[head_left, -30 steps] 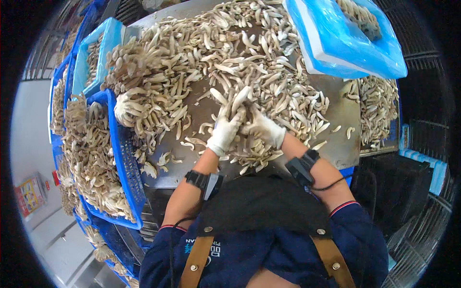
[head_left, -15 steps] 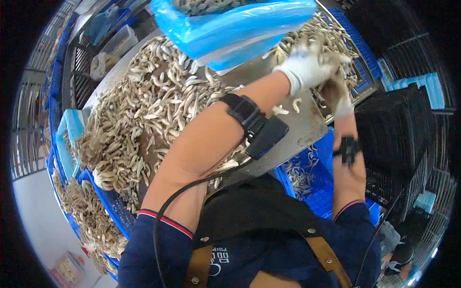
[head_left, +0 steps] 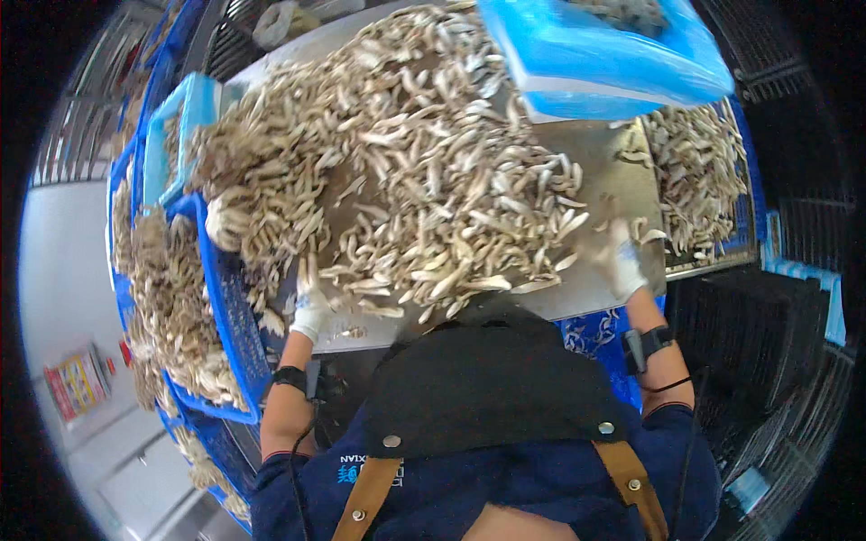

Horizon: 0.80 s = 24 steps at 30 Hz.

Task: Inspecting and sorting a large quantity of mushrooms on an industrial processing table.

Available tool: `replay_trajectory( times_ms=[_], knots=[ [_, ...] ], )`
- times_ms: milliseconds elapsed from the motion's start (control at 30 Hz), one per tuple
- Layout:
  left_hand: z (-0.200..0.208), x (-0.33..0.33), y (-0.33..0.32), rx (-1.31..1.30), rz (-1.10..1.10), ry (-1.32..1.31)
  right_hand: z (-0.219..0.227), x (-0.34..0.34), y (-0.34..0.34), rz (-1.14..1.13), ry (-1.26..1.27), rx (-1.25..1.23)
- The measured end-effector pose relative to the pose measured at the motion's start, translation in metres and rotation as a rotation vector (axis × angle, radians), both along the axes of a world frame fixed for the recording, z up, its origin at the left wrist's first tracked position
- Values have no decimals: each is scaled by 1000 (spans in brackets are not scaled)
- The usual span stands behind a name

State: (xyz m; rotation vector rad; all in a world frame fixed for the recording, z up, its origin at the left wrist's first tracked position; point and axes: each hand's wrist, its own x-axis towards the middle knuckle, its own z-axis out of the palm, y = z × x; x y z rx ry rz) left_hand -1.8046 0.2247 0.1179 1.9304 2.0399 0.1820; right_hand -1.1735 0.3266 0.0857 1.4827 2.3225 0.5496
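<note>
A broad heap of loose, pale grey-brown mushrooms (head_left: 451,189) is spread over the metal table (head_left: 577,288). At its near left edge lies my left hand (head_left: 311,308) in a white glove, fingers stretched out beside the mushrooms, with no object visible in them. To the right, my right hand (head_left: 624,266), also gloved, is over the bare metal between the heap and a tray of mushrooms (head_left: 704,185). Motion smears its fingers, so whether they hold anything is unclear. A few stray mushrooms (head_left: 640,232) lie just beside it.
A blue plastic-lined container (head_left: 622,77) with mushrooms inside stands at the far right. Blue crates (head_left: 230,307) with clustered mushrooms line the left side, near a light-blue box (head_left: 185,135). Another blue crate (head_left: 600,334) is below the table edge. Black stacked crates (head_left: 749,325) stand right.
Both hands were together at the right-hand tray. Since then my left hand has swung to the heap's near left edge, and my right hand has come nearer and left. The view has shifted too.
</note>
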Motion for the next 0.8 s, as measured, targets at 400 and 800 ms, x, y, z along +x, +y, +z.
replay_trajectory(
  times_ms=[400,800],
  knots=[
    [-52,116,60,523,-188,-272,21,-302,7,656,627,-448],
    [-17,63,154,52,131,-1177,66,-271,138,-41,1267,-571]
  ],
)
